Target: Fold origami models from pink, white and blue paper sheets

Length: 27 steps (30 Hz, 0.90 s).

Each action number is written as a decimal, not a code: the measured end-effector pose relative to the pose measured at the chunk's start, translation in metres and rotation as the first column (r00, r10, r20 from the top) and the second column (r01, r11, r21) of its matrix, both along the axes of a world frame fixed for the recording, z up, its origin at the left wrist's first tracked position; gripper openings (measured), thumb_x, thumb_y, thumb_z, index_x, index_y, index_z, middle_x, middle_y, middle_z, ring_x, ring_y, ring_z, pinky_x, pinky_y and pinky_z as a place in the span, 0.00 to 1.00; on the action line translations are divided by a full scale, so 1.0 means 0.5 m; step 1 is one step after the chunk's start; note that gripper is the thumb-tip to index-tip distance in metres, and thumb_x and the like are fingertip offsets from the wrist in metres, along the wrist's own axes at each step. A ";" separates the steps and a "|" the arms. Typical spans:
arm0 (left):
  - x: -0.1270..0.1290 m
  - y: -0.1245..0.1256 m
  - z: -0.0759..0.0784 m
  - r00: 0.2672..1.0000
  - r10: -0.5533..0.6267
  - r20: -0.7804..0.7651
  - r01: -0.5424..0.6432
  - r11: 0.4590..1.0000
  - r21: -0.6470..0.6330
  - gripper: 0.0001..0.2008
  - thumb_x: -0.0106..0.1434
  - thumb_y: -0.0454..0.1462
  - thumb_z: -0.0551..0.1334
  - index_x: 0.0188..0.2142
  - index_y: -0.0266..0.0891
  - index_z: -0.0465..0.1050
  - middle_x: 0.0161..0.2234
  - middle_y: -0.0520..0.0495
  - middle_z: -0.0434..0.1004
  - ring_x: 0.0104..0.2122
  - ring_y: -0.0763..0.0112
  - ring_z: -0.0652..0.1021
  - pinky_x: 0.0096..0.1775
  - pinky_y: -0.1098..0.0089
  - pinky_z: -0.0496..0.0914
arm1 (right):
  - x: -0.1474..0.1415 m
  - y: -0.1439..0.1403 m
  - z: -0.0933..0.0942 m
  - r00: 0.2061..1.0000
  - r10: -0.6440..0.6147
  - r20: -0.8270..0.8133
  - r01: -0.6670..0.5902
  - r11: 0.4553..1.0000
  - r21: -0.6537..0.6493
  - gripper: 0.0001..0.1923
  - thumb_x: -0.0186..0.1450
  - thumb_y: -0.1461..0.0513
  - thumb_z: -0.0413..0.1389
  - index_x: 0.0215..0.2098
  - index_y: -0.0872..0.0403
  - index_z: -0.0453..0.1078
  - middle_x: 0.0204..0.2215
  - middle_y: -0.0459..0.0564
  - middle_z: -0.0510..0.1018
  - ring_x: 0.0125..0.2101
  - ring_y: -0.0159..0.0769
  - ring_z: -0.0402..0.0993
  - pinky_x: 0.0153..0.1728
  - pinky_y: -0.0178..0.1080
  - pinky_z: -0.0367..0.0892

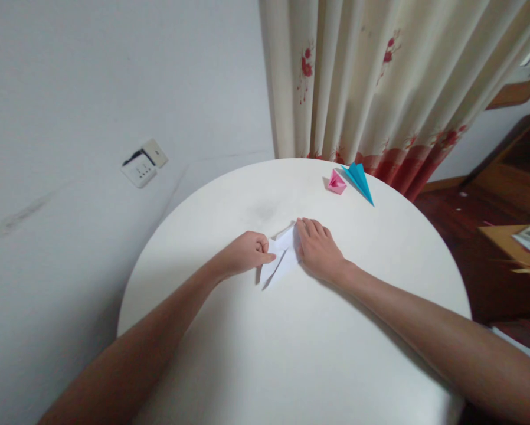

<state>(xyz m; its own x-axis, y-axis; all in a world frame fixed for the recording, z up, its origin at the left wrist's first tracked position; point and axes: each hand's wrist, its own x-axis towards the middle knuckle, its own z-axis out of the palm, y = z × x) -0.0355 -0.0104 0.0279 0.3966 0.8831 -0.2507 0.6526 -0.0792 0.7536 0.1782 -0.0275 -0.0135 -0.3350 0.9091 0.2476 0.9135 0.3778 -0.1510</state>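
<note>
The left hand (246, 252), curled into a loose fist, pinches the folded white paper (281, 255) at its edge. The right hand (318, 248) lies flat, fingers together, pressing the paper's other side onto the tabletop (291, 354). Beyond the right hand rest a pink paper figure (336, 182) and a blue paper plane (359, 180).

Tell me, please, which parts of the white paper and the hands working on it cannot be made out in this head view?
- White paper: its right part lies under the right hand.
- Left hand: fingertips curled under, grip hidden.
- Paper's folds: white on the white table, too faint.
</note>
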 end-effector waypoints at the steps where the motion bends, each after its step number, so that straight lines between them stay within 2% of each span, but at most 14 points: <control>1: 0.000 0.001 -0.003 1.000 0.008 -0.011 -0.007 0.999 0.037 0.13 0.53 0.43 0.65 0.24 0.39 0.63 0.18 0.56 0.67 0.20 0.75 0.68 0.24 0.74 0.55 | -0.001 0.000 -0.001 1.000 -0.006 -0.001 0.006 1.000 0.001 0.32 0.66 0.66 0.46 0.68 0.66 0.49 0.65 0.67 0.58 0.63 0.53 0.52 0.60 0.51 0.53; 6: -0.004 0.002 -0.009 0.999 0.018 -0.038 -0.012 0.989 0.150 0.11 0.54 0.41 0.63 0.29 0.41 0.61 0.20 0.58 0.65 0.21 0.75 0.68 0.24 0.74 0.58 | -0.003 0.000 -0.003 1.000 -0.006 0.004 0.006 1.000 0.004 0.35 0.65 0.65 0.47 0.69 0.62 0.46 0.69 0.63 0.48 0.68 0.54 0.41 0.63 0.57 0.46; 11: -0.011 -0.008 0.002 0.997 -0.039 -0.071 0.042 0.998 0.045 0.13 0.53 0.41 0.64 0.31 0.42 0.59 0.21 0.60 0.65 0.18 0.74 0.69 0.21 0.74 0.59 | -0.003 0.000 -0.006 1.000 0.004 0.005 -0.004 1.000 -0.015 0.32 0.67 0.65 0.44 0.69 0.62 0.49 0.69 0.64 0.49 0.68 0.54 0.41 0.64 0.57 0.45; 15: -0.008 -0.005 0.010 0.991 -0.031 -0.131 0.040 0.997 0.068 0.10 0.55 0.41 0.61 0.30 0.41 0.60 0.21 0.59 0.63 0.19 0.75 0.69 0.21 0.74 0.59 | -0.003 -0.001 -0.007 1.000 0.011 0.002 -0.011 1.000 -0.020 0.31 0.67 0.64 0.44 0.69 0.62 0.49 0.69 0.63 0.51 0.68 0.54 0.42 0.63 0.57 0.46; 18: -0.007 0.002 0.008 0.995 -0.020 -0.098 0.027 0.998 0.065 0.09 0.56 0.41 0.60 0.31 0.40 0.61 0.22 0.58 0.63 0.20 0.75 0.67 0.21 0.75 0.58 | -0.003 -0.002 -0.005 1.000 0.017 0.002 -0.017 1.000 -0.026 0.31 0.68 0.64 0.44 0.69 0.62 0.49 0.69 0.63 0.51 0.68 0.53 0.42 0.63 0.57 0.45; 23: -0.018 0.007 0.005 0.997 -0.060 -0.038 0.056 0.994 -0.097 0.10 0.55 0.38 0.58 0.37 0.39 0.63 0.25 0.56 0.68 0.20 0.75 0.67 0.21 0.75 0.57 | -0.003 -0.005 -0.003 1.000 0.013 -0.001 -0.013 1.000 -0.023 0.30 0.69 0.63 0.43 0.68 0.62 0.50 0.68 0.63 0.53 0.68 0.53 0.42 0.64 0.56 0.45; 27: -0.027 0.013 0.004 0.992 -0.078 -0.098 0.070 0.994 -0.081 0.12 0.54 0.39 0.60 0.38 0.38 0.66 0.27 0.53 0.72 0.24 0.72 0.70 0.23 0.74 0.60 | -0.007 -0.005 -0.004 1.000 0.006 -0.005 -0.006 1.000 -0.026 0.29 0.70 0.63 0.43 0.68 0.61 0.51 0.68 0.63 0.53 0.68 0.53 0.42 0.64 0.56 0.45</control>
<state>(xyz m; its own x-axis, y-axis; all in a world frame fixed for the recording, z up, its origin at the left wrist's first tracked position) -0.0488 -0.0037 0.0299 0.4293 0.8286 -0.3593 0.7200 -0.0738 0.6901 0.1747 -0.0298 -0.0157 -0.3396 0.9131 0.2257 0.9103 0.3794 -0.1654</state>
